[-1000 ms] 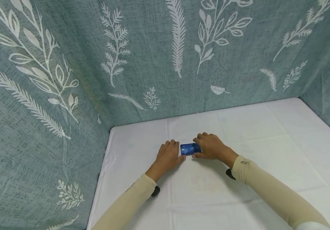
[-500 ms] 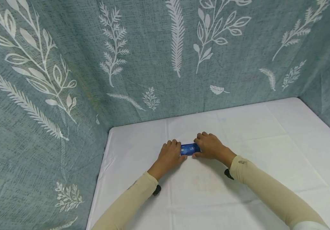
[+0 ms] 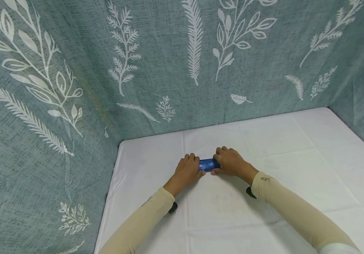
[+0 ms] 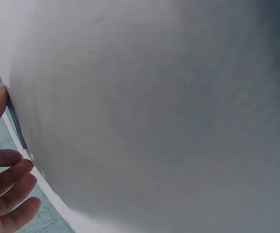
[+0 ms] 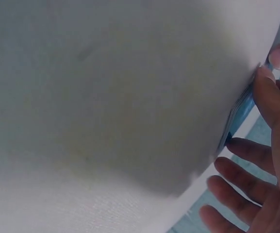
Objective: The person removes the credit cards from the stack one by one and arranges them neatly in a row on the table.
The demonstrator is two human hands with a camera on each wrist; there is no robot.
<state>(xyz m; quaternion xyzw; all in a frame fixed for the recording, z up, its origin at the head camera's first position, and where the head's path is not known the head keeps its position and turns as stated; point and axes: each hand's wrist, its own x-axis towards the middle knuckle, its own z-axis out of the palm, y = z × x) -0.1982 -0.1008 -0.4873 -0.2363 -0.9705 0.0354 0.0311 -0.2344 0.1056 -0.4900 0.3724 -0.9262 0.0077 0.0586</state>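
A small stack of blue cards (image 3: 206, 165), the top one printed "VIP" with a gold chip, lies flat at mid-table. My left hand (image 3: 186, 172) holds its left end, thumb along the near edge and fingers over the far side. At the other end, my right hand (image 3: 231, 162) grips the cards the same way, its curled fingers covering the corner. The thumbs sit close to each other. Seen edge-on in the right wrist view, the stack (image 5: 237, 114) shows several thin layers between right thumb and index finger. Both card ends are partly hidden by fingers.
A white cloth (image 3: 226, 218) with fold creases covers the table, whose far edge runs behind the hands. Grey-green curtains (image 3: 169, 63) with white leaf prints hang at the back and both sides. Dark wrist cameras (image 3: 173, 208) sit under the cream sleeves.
My left hand has shifted slightly right and now covers the cards' left end, which was in sight a second ago. The right hand has barely moved.
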